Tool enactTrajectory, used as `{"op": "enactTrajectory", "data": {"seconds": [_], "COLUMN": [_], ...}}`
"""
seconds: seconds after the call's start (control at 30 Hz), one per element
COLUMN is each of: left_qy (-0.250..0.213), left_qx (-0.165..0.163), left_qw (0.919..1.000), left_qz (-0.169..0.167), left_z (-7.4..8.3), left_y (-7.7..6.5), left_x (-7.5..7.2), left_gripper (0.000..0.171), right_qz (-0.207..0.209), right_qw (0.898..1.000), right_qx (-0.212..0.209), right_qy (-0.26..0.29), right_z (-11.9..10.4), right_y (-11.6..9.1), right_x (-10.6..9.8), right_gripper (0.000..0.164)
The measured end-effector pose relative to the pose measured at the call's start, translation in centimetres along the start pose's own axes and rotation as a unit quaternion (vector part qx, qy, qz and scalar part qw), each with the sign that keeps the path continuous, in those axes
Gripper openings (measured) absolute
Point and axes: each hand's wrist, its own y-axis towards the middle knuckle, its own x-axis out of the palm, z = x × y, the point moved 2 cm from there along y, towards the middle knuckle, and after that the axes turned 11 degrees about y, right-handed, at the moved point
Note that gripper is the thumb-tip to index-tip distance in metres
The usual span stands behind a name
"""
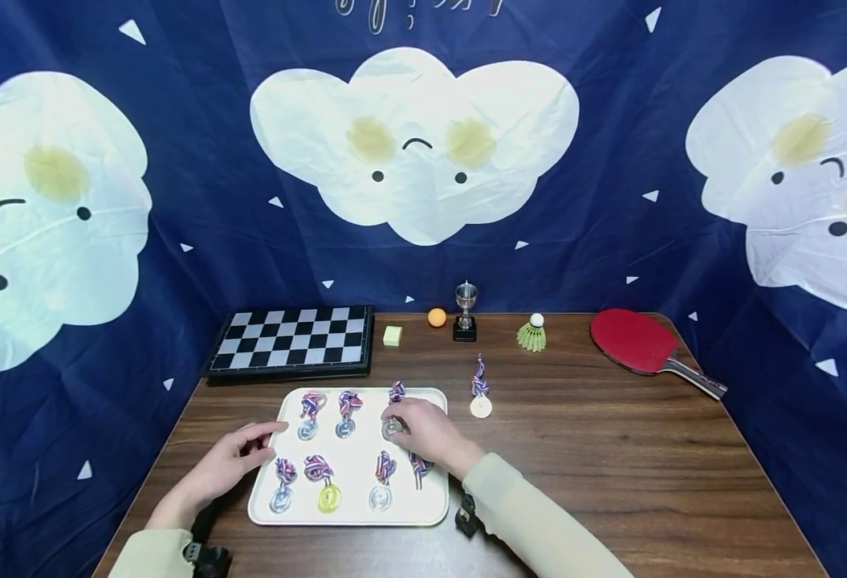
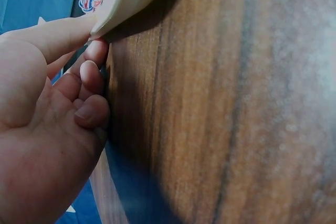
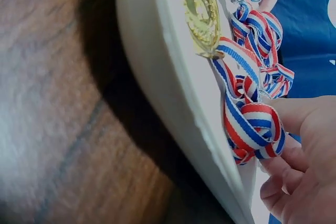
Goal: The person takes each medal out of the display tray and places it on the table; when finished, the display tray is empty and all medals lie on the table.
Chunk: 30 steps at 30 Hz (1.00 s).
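Note:
A white tray point(image 1: 351, 516) carries several medals on striped ribbons. On its left rim, my left hand point(image 1: 231, 459) grips the edge; the left wrist view shows the thumb point(image 2: 63, 38) on the rim and other fingers curled below. At the tray's upper right, my right hand point(image 1: 426, 429) pinches a silver medal point(image 1: 391, 428), its disc partly behind the fingers. Two silver medals are to its left. Silver medals and a gold medal point(image 1: 329, 498) lie in the front row. A bunched ribbon point(image 3: 254, 129) shows close to the right hand in the right wrist view.
Behind the tray lies a chessboard point(image 1: 296, 341). A pale green block point(image 1: 392, 335), orange ball point(image 1: 437, 318), small trophy point(image 1: 466, 309) and shuttlecock point(image 1: 532, 333) stand along the back. Another medal point(image 1: 481, 406) lies right of the tray; a red paddle point(image 1: 633, 341) is farther right.

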Motion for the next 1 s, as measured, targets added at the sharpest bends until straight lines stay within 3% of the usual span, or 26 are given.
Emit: {"op": "enactTrajectory", "data": {"seconds": [0.23,0.47,0.73,1.0], "left_qy": [0.001,0.006,-0.002,0.002], "left_qx": [0.002,-0.001,0.020,0.035], "left_qw": [1.0000,1.0000,0.9998,0.9992], "left_qz": [0.004,0.001,0.008,0.017], "left_z": [-0.2,-0.1,-0.1,-0.3], "left_y": [-0.1,-0.1,-0.2,-0.1], "left_x": [0.1,0.0,0.1,0.3], "left_gripper": [0.040,0.041,0.040,0.038], "right_qz": [-0.010,-0.005,0.021,0.077], "right_qw": [0.990,0.975,0.969,0.967], "right_qx": [0.027,0.028,-0.011,-0.029], "right_qy": [0.141,0.221,0.246,0.242], "right_z": [1.0,1.7,3.1,4.8], "right_y": [0.1,-0.1,-1.5,-4.5], "right_x": [-0.1,-0.9,-3.5,-8.5], "right_gripper": [0.034,0.034,0.037,0.038]}}
